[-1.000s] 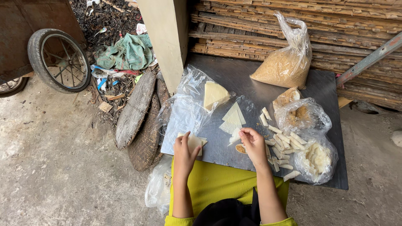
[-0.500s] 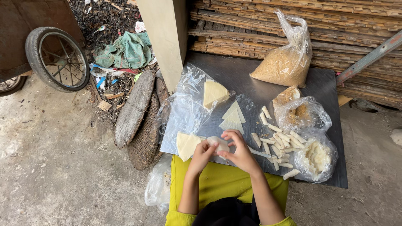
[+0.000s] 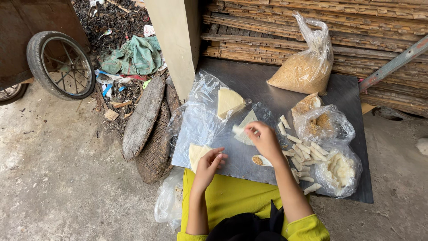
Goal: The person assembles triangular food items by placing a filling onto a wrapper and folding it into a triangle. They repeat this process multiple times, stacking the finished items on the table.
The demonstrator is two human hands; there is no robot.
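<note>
Dark metal board [image 3: 249, 80]: left hand [image 3: 207, 166] fingertips touch a pale wrapper [image 3: 196, 154]; right hand [image 3: 264, 139] pinches a wrapper piece [image 3: 238, 130]. Tied bag [image 3: 303, 71] holds crumbs.

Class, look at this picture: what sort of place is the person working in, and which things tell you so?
Probably an informal outdoor yard workspace used for food preparation. Signs: a bare concrete floor, stacked timber slats behind a dark metal sheet serving as a table, and a cart wheel beside litter.
</note>
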